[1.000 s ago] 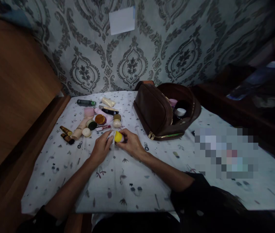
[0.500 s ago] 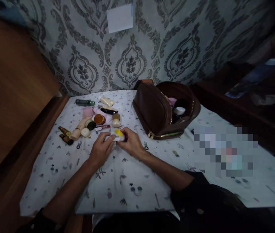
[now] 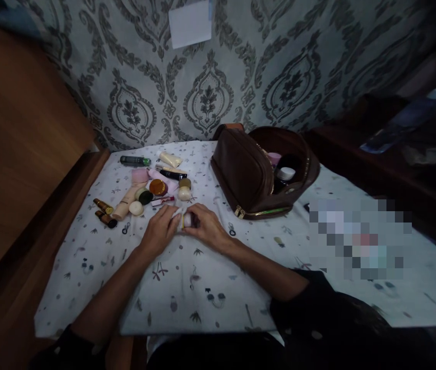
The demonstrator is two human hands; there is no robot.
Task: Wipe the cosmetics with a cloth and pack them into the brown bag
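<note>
My left hand (image 3: 160, 227) and my right hand (image 3: 204, 225) meet over the near-middle of the cloth, fingers closed on a small white container (image 3: 187, 221) with a yellow band. The left fingers cover its left end, where something white and soft-looking, perhaps a tissue, also shows. My right thumb and fingertips grip the other end. Just beyond the hands lie a lip gloss tube (image 3: 163, 201), a cream-coloured jar (image 3: 184, 193) and an amber jar (image 3: 158, 187). Nearer the left hand sits a small round cream-lidded jar (image 3: 136, 208).
An open brown toiletry bag (image 3: 241, 169) with jars inside stands right of centre. Left lie a beige tube (image 3: 125, 203), small brown bottles (image 3: 105, 219), a dark green bottle (image 3: 135, 161) and a pale tube (image 3: 170, 159). A wooden panel (image 3: 21, 139) bounds the left; a blurred patch covers the right.
The white container has been turned in my fingers: its yellow patch, broad before, now shows as a thin band. My hands stay in nearly the same place.
</note>
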